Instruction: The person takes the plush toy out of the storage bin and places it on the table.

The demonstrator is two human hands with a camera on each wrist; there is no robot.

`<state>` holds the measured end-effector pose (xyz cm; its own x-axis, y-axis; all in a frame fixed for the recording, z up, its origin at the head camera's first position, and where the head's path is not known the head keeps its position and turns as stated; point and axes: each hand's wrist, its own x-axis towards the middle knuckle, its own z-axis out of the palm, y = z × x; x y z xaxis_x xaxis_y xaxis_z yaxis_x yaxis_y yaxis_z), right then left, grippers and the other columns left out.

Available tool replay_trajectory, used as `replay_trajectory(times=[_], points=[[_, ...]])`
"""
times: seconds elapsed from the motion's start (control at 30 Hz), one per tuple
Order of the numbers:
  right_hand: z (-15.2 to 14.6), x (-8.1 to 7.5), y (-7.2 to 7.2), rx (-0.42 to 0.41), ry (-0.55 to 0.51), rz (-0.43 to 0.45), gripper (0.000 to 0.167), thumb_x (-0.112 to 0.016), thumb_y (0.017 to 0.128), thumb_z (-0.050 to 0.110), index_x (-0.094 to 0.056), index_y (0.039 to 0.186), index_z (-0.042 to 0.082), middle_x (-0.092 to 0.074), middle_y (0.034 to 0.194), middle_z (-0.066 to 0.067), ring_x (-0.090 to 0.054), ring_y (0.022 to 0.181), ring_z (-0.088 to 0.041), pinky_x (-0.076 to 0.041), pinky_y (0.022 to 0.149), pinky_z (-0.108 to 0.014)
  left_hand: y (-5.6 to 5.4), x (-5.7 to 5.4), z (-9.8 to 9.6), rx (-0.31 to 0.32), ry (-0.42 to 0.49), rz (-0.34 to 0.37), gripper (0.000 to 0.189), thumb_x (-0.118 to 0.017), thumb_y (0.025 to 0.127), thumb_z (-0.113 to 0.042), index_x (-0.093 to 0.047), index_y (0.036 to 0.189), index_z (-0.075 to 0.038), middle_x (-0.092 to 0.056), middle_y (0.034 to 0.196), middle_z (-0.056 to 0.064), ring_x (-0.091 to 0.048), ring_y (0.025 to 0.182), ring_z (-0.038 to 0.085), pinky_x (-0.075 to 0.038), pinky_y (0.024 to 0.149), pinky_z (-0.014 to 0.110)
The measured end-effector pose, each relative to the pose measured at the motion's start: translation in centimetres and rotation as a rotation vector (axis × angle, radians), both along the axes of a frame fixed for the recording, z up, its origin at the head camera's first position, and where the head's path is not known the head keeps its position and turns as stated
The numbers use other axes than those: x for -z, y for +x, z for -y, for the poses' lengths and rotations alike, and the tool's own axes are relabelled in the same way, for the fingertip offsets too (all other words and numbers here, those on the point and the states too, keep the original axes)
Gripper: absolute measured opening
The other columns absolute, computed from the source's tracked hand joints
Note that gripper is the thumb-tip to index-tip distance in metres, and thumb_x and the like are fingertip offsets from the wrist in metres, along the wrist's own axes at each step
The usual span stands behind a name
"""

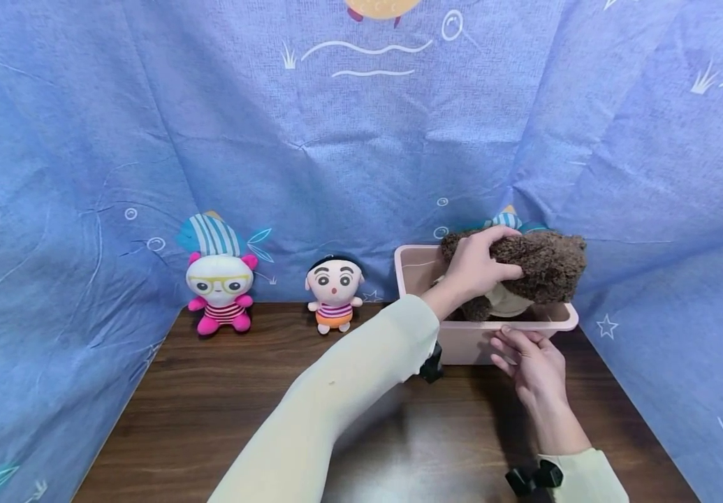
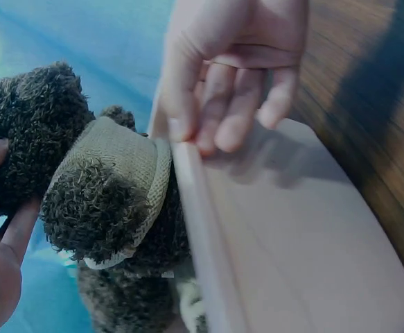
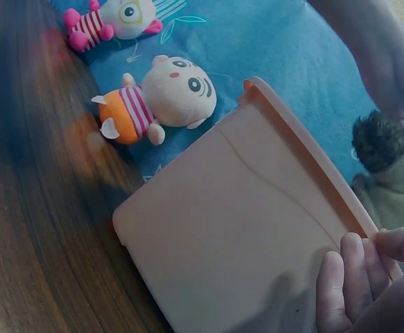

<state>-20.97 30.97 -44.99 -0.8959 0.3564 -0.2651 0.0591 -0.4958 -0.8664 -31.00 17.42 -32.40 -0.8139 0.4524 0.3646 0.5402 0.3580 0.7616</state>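
A dark brown teddy bear [image 1: 546,269] in a beige knitted top [image 2: 115,146] is partly inside a pale pink plastic bin [image 1: 468,346], its head tilted to the right above the rim. My left hand [image 1: 480,265] grips the bear by its head, thumb and fingers spread round the fur. At the bin's front, my right hand [image 1: 534,363] pinches the rim, thumb on top and fingers against the outer wall, as the right wrist view shows with the right hand [image 3: 368,284]. The bear's lower body is mostly hidden by the bin wall.
Left of the bin a plush doll [image 1: 334,293] with striped top and orange shorts sits against the blue cloth [image 1: 311,161]. Farther left is a pink-and-white panda plush [image 1: 221,293] with yellow glasses. Everything stands on a dark wooden table [image 1: 210,419].
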Motion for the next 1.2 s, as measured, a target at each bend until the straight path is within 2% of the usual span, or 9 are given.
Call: replay_trajectory(times=[0.1,0.2,0.27,0.47,0.6,0.8,1.07,1.2], points=[[0.1,-0.1,0.1,-0.003,-0.002,-0.002,0.009,-0.072,0.096,0.007,-0.064,0.098,0.012,-0.079,0.085,0.000,-0.077,0.074,-0.013,-0.063,0.060,-0.032,0.0,-0.9,0.4,-0.015,0.066,-0.014,0.055,-0.087,0.082,-0.023,-0.065,0.131,-0.034,-0.067,0.133,-0.014,-0.063,0.077,0.003,-0.048,0.081,0.015],[0.1,-0.1,0.1,-0.004,-0.004,-0.009,0.009,-0.072,0.095,0.006,-0.065,0.097,0.012,-0.079,0.086,-0.001,-0.077,0.075,-0.014,-0.063,0.059,-0.033,-0.1,-2.0,1.1,-0.022,0.145,-0.023,0.056,-0.088,0.078,-0.018,-0.067,0.128,-0.030,-0.072,0.125,-0.012,-0.064,0.101,0.001,-0.048,0.086,0.014],[0.2,-0.2,0.1,-0.001,-0.007,-0.015,0.008,-0.072,0.095,0.005,-0.067,0.096,0.012,-0.080,0.086,-0.002,-0.078,0.075,-0.015,-0.063,0.059,-0.033,-0.2,-2.9,1.8,-0.023,0.184,-0.020,0.056,-0.088,0.077,-0.017,-0.068,0.128,-0.029,-0.073,0.120,-0.011,-0.065,0.096,0.004,-0.048,0.086,0.015],[0.2,-0.2,0.2,-0.018,-0.023,-0.028,0.010,-0.071,0.096,0.004,-0.068,0.091,0.012,-0.080,0.086,-0.002,-0.078,0.076,-0.015,-0.063,0.059,-0.034,-0.4,-4.9,4.6,-0.013,0.267,0.009,0.054,-0.086,0.080,-0.016,-0.068,0.130,-0.027,-0.069,0.125,-0.010,-0.062,0.113,0.004,-0.049,0.093,0.018],[0.2,0.0,0.2,-0.011,-0.030,-0.036,0.014,-0.072,0.095,0.004,-0.064,0.087,0.013,-0.080,0.084,-0.002,-0.078,0.074,-0.015,-0.063,0.059,-0.034,-0.7,-5.9,6.7,0.034,0.375,0.000,0.051,-0.084,0.081,-0.008,-0.068,0.129,-0.017,-0.074,0.113,0.000,-0.068,0.101,0.007,-0.053,0.089,0.017],[0.1,0.1,0.1,0.008,-0.038,-0.042,0.015,-0.074,0.093,0.003,-0.063,0.086,0.012,-0.079,0.082,-0.003,-0.077,0.072,-0.015,-0.063,0.058,-0.034,-1.4,-6.8,10.2,0.089,0.545,0.038,0.051,-0.081,0.079,0.005,-0.067,0.128,-0.003,-0.074,0.112,0.016,-0.072,0.095,0.018,-0.059,0.085,0.025],[0.0,0.2,0.0,0.011,-0.036,-0.028,0.014,-0.074,0.093,0.005,-0.063,0.090,0.013,-0.080,0.083,-0.003,-0.078,0.074,-0.016,-0.063,0.059,-0.034,-1.2,-7.0,16.6,0.041,0.591,0.014,0.048,-0.080,0.078,0.007,-0.068,0.124,0.001,-0.074,0.113,0.022,-0.074,0.095,0.022,-0.061,0.085,0.034],[0.3,0.2,-0.2,0.007,-0.031,-0.033,0.014,-0.074,0.093,0.005,-0.064,0.088,0.013,-0.080,0.083,-0.003,-0.078,0.074,-0.016,-0.063,0.059,-0.034,-0.6,-6.9,20.7,0.025,0.588,-0.002,0.047,-0.078,0.080,0.007,-0.067,0.125,0.002,-0.075,0.109,0.018,-0.073,0.092,0.019,-0.061,0.084,0.032]])
